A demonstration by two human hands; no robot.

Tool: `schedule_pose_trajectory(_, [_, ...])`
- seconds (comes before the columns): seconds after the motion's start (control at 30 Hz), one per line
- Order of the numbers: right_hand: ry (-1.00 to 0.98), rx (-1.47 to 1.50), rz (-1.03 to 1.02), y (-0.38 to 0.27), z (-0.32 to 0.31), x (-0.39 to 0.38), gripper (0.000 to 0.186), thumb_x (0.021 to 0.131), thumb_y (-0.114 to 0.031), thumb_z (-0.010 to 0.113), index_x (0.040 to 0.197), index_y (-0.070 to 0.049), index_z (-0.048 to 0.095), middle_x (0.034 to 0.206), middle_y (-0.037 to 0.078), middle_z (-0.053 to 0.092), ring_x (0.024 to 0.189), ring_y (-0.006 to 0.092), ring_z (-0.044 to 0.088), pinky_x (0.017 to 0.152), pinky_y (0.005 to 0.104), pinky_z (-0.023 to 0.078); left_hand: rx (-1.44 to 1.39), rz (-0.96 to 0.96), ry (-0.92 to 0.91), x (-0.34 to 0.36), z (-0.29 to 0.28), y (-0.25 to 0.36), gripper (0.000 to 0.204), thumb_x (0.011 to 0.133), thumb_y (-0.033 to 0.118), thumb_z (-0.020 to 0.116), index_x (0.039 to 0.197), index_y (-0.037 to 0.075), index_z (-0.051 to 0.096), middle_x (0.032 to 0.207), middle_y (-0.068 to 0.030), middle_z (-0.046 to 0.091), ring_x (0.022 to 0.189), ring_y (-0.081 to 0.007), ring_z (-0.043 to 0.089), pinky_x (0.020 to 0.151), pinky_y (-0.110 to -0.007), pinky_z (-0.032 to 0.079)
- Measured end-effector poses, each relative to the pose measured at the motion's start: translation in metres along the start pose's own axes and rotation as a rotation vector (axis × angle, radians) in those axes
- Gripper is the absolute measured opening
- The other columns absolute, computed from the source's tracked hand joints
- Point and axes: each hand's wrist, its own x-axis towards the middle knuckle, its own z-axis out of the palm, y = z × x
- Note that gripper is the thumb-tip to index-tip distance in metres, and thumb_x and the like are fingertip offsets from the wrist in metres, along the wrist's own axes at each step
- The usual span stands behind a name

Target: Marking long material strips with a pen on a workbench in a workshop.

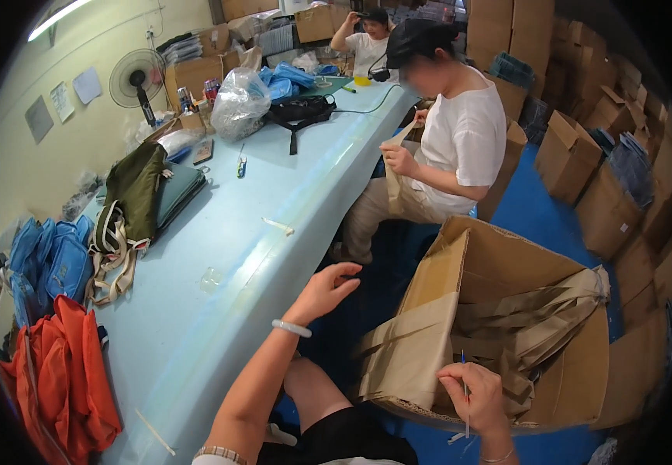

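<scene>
My left hand (326,292) hangs above the gap beside the table edge, fingers stretched out and holding nothing. Between the closed fingers of my right hand (477,391) is a thin pen-like tool (466,411) with a blue upper end; its exact kind is too small to tell. That hand is at the near edge of an open cardboard box (499,256). Inside the box lie several long tan fabric pieces (541,322). More tan fabric (412,349) drapes over the box's left side, just beyond my right hand.
A long light-blue table (196,341) runs along my left, with red fabric (64,380), blue bags (57,256), an olive bag (134,186) and a black bag (302,111). Across the box, a seated co-worker (460,132) handles tan fabric. Cardboard boxes (568,159) line the right.
</scene>
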Motion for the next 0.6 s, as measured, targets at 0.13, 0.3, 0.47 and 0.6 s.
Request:
schedule_pose_trajectory(0.13, [0.024,-0.033,0.019,-0.004,-0.006,0.002,0.006,0.081,-0.004,0.070,0.086,-0.005,0.066,0.078,0.009,0.067,0.068,0.0261,0.065,0.063,0.0327,0.050,-0.040,-0.035,-0.014,0.033,0.004,0.006,0.035,0.093,0.021,0.064,0.122,0.004,0.060,0.113,-0.0105,0.067,0.095,-0.0172,0.066,0.084,-0.030,0.052])
schedule_pose_trajectory(0.3, [0.001,-0.060,-0.091,0.003,-0.003,0.003,0.008,0.079,-0.004,0.071,0.086,-0.004,0.066,0.079,0.008,0.068,0.069,0.0259,0.065,0.064,0.0333,0.051,-0.048,-0.088,-0.021,0.050,0.003,0.010,0.035,0.094,0.022,0.062,0.125,0.007,0.059,0.116,-0.0096,0.065,0.099,-0.0182,0.065,0.082,-0.030,0.053])
schedule_pose_trajectory(0.47, [-0.015,-0.090,-0.074,0.000,-0.003,0.004,0.009,0.078,-0.004,0.071,0.086,-0.004,0.066,0.078,0.009,0.067,0.067,0.0264,0.063,0.062,0.0338,0.050,-0.080,-0.124,-0.021,0.051,0.005,0.003,0.037,0.093,0.023,0.061,0.126,0.006,0.058,0.118,-0.0093,0.064,0.104,-0.0186,0.063,0.082,-0.031,0.054])
schedule_pose_trajectory(0.6, [-0.009,-0.123,-0.087,-0.002,-0.003,0.005,0.009,0.078,-0.003,0.071,0.085,-0.005,0.066,0.077,0.009,0.066,0.065,0.0270,0.062,0.061,0.0341,0.049,-0.100,-0.124,-0.023,0.050,0.003,0.000,0.037,0.094,0.024,0.061,0.126,0.006,0.058,0.117,-0.0087,0.064,0.106,-0.0185,0.062,0.082,-0.031,0.054])
